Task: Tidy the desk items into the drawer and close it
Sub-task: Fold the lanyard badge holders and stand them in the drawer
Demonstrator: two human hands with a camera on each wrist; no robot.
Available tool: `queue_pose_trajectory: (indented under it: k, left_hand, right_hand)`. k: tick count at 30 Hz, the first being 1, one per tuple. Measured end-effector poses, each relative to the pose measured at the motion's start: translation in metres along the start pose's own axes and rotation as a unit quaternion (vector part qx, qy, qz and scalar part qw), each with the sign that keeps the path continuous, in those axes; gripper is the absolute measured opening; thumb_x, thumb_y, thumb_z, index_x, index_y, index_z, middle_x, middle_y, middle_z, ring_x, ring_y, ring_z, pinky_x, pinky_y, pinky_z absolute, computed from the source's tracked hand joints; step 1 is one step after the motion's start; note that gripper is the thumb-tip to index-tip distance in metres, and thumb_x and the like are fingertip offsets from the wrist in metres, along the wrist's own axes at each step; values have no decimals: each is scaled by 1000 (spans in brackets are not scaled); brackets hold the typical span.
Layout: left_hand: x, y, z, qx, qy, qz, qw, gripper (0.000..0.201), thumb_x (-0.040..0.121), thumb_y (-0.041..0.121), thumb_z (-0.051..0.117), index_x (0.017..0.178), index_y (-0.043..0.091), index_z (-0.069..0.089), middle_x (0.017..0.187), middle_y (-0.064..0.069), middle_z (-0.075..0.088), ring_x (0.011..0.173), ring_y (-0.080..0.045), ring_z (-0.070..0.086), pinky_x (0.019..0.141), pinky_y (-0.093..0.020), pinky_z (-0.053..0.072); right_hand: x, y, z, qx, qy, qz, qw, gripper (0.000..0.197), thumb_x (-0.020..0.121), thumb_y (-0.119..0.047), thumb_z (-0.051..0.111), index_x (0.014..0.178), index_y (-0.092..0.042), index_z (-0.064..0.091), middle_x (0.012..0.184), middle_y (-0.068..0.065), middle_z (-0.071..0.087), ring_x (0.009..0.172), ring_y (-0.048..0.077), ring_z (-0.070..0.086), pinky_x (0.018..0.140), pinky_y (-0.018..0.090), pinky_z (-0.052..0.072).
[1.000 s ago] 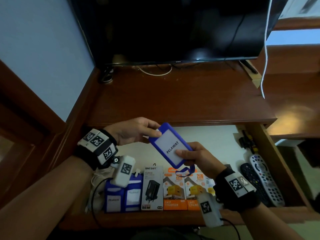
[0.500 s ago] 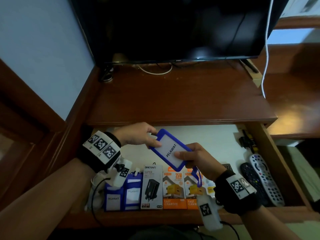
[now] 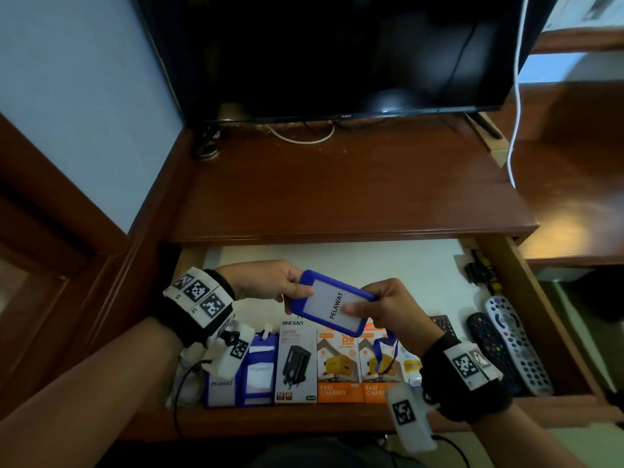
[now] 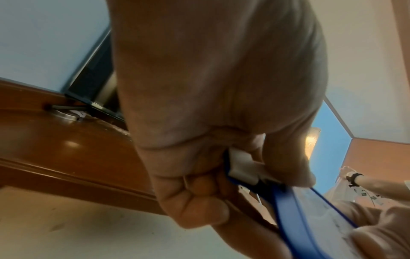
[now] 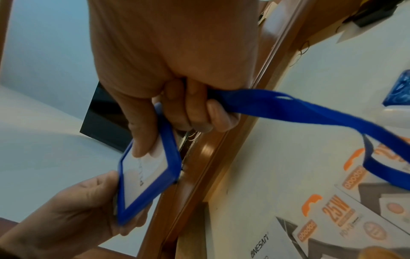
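Blue-framed badge, printed PELAWAT, is held level above the open drawer in the head view, well clear of its pale floor; the left hand pinches its left end, thumb on top, and the right hand pinches its right end, thumb on the white card face. Below it, along the drawer's front wall, stand two more blue badges, a black charger box and two orange charger boxes, with remotes at the right side; the desk top in front of the monitor shows only cables. Left wrist view: the left hand has its fingers curled under the badge and its thumb pressed onto the white clip end, so the pinch is firm. Right wrist view: the right hand lays its thumb on the badge while the curled fingers also trap the lanyard, which loops loose toward the orange boxes. Likely risks: the hanging lanyard may drape over the boxes or the drawer's front edge and jam on closing; a badge set flat across the upright boxes could catch under the desk top.
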State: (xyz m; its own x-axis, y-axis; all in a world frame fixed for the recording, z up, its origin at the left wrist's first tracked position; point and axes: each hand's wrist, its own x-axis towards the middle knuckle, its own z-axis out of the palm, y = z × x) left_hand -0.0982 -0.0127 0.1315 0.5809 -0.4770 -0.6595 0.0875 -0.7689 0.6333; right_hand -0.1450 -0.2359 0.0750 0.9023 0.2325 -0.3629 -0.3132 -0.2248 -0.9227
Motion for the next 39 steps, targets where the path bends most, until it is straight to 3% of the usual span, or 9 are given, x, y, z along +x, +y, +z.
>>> queue_pose_trajectory:
  k: [4,8,12,16,20,22,30,35,39]
  left_hand:
    - [3,2,2,-3,81,-2,997,12,93,24,58,98,16,65,105,-5,65,95,-17,58,75,-21,42]
    - [2,4,8,-3,168,17,986,22,90,19,63,111,14,64,109,6,58,102,-9,51,70,-14,36]
    - [-1,-1,14,-41,111,9,993,10,90,24,63,99,19,64,101,3,67,95,-12,62,73,-18,45]
    - [-4,-11,24,-107,101,2,989,14,92,18,60,102,9,64,100,-8,71,84,-14,69,70,-20,51]
    - [-10,-23,28,-147,134,-9,980,9,90,15,61,93,7,65,95,-10,73,78,-18,71,71,-26,54]
    - [-14,-30,28,-178,151,-11,972,10,91,13,61,93,6,65,94,-10,73,76,-18,71,68,-25,54]
    - [-9,-30,43,-408,339,13,848,15,94,13,56,105,6,63,88,-10,71,65,-14,68,66,-26,49]
    - [1,-13,77,-115,440,36,890,10,93,17,59,83,20,58,73,6,60,62,-2,57,58,-16,42]
    - [6,-26,99,46,364,59,928,14,84,10,59,73,17,58,72,-5,65,72,-25,62,64,-31,47]
  right_hand:
    - [-2,-3,3,-9,-16,-7,1000,15,83,-20,72,73,-9,71,66,7,65,46,7,46,47,18,35]
    - [-2,-2,6,-11,-19,-12,1000,17,84,-22,71,72,-10,70,67,9,63,49,10,45,47,20,34]
    - [-3,1,4,10,-28,-20,999,15,85,-19,70,77,-7,69,65,5,65,48,7,49,47,17,36]
    - [-6,6,8,52,-11,-23,998,24,86,-18,69,83,6,68,59,2,63,44,6,45,43,15,33]
    - [-9,11,16,105,-11,-14,994,29,81,-29,68,57,-13,63,50,3,39,42,10,28,41,20,23]
    - [-10,16,17,115,-9,-11,993,34,82,-29,67,56,-9,56,49,2,34,42,10,25,42,21,22]
    - [-21,2,31,-29,-17,-53,998,32,98,-19,51,69,-7,61,49,-4,38,44,6,32,47,18,30]
    - [-35,-21,47,-97,-62,-88,989,22,93,-14,55,72,-13,62,52,-6,43,46,7,35,47,18,31]
    - [-43,-37,42,-186,-55,-104,975,20,91,-10,57,75,-3,65,55,-2,44,46,4,36,51,21,30]
